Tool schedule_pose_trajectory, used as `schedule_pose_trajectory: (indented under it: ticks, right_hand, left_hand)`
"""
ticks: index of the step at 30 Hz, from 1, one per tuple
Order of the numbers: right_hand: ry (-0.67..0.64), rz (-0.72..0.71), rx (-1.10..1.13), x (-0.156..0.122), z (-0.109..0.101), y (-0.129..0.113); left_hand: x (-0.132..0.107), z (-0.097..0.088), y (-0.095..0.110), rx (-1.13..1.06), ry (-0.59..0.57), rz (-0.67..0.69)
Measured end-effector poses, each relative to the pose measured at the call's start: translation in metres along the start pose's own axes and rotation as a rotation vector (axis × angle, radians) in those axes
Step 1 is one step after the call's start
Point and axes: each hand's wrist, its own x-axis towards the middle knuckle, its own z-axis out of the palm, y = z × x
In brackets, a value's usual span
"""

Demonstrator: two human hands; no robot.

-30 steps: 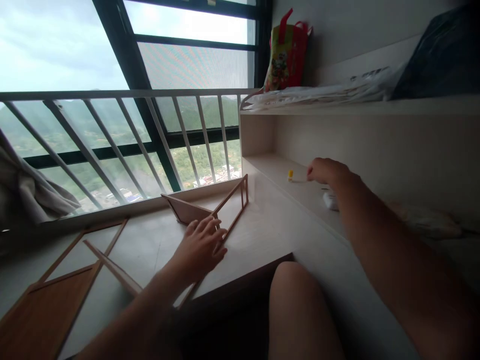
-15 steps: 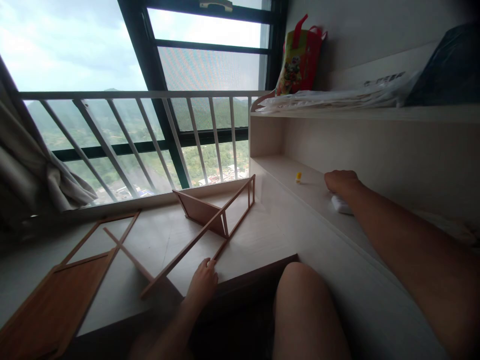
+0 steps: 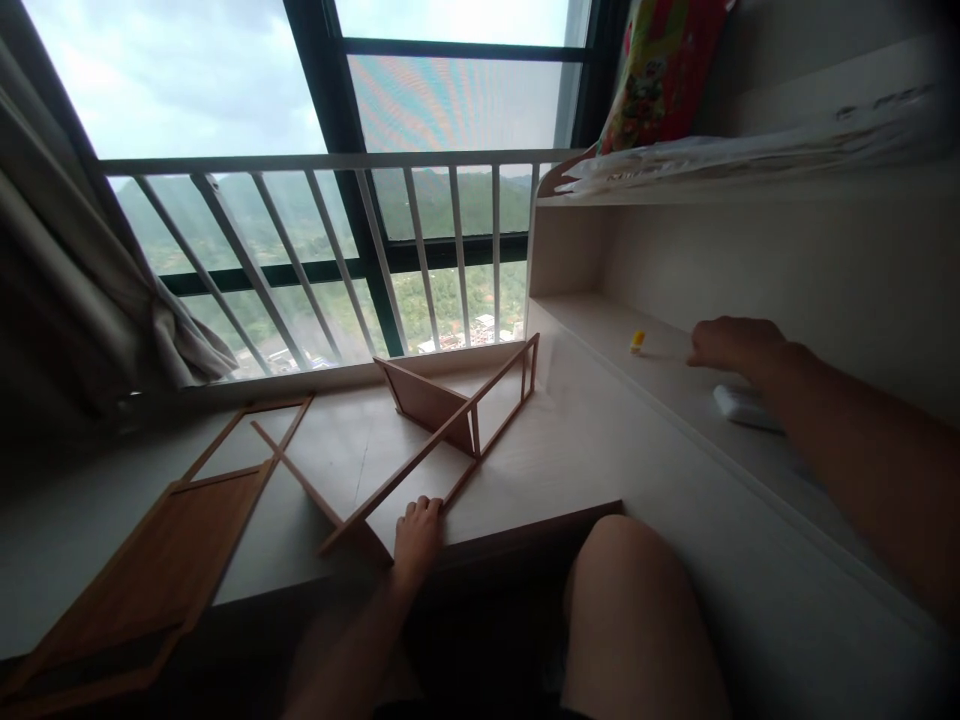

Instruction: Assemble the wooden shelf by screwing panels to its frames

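My left hand (image 3: 417,537) rests at the desk's front edge, fingers bent over the near end of a thin wooden frame (image 3: 457,420) that lies across the pale desk (image 3: 570,460). Out on the low shelf (image 3: 600,325) at the right, my right hand (image 3: 731,345) is curled closed; what it holds, if anything, I cannot make out. A small yellow object (image 3: 637,341) lies on the shelf just left of that hand. A flat white object (image 3: 746,407) sits beside my right wrist.
A second wooden frame with a brown panel (image 3: 161,560) lies at the left of the desk. White window bars (image 3: 337,250) run along the back, a curtain (image 3: 90,300) hangs at left. A colourful bag (image 3: 660,70) and plastic sheets (image 3: 750,155) lie on the upper shelf. My knee (image 3: 637,610) is below.
My left hand slid back from the middle of the frame to its near end at the desk edge. My right hand drew back from the yellow object. The view swung left.
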Motion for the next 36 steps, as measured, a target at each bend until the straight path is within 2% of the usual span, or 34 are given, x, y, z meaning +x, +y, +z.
schedule_pose_trajectory:
  ticks: [3,7,10,13,15,17,20,23,26,31,36]
  right_hand:
    - [-0.062,-0.014,0.017,-0.013,-0.025,-0.018]
    - [-0.007,-0.131,0.103,-0.041,-0.046,-0.051]
    - [-0.011,-0.260,0.180,-0.065,-0.048,-0.079]
    - [0.002,-0.400,0.308,-0.090,-0.039,-0.107]
    - [0.034,-0.501,0.435,-0.108,-0.022,-0.126]
    - [0.015,-0.579,0.567,-0.125,0.004,-0.147]
    - [-0.105,-0.652,0.736,-0.148,0.058,-0.181]
    - [-0.234,-0.630,0.838,-0.165,0.113,-0.218]
    - [-0.316,-0.660,0.890,-0.175,0.152,-0.257]
    - [-0.384,-0.726,0.973,-0.174,0.188,-0.308]
    - [-0.469,-0.699,1.049,-0.168,0.210,-0.333]
  left_hand:
    - [0.000,-0.002,-0.003,-0.005,-0.036,0.009]
    - [-0.004,-0.007,-0.006,-0.016,-0.065,0.026]
    - [-0.011,-0.011,-0.011,-0.039,-0.070,0.051]
    - [-0.020,-0.013,-0.016,-0.071,-0.081,0.066]
    - [-0.027,-0.014,-0.020,-0.093,-0.088,0.074]
    - [-0.034,-0.015,-0.024,-0.109,-0.091,0.075]
    - [-0.044,-0.015,-0.032,-0.133,-0.095,0.076]
    - [-0.052,-0.017,-0.040,-0.150,-0.107,0.085]
    - [-0.055,-0.020,-0.043,-0.103,-0.122,0.085]
    - [-0.037,-0.018,-0.027,-0.057,-0.105,0.060]
    - [0.004,-0.003,-0.001,-0.146,-0.043,0.150]
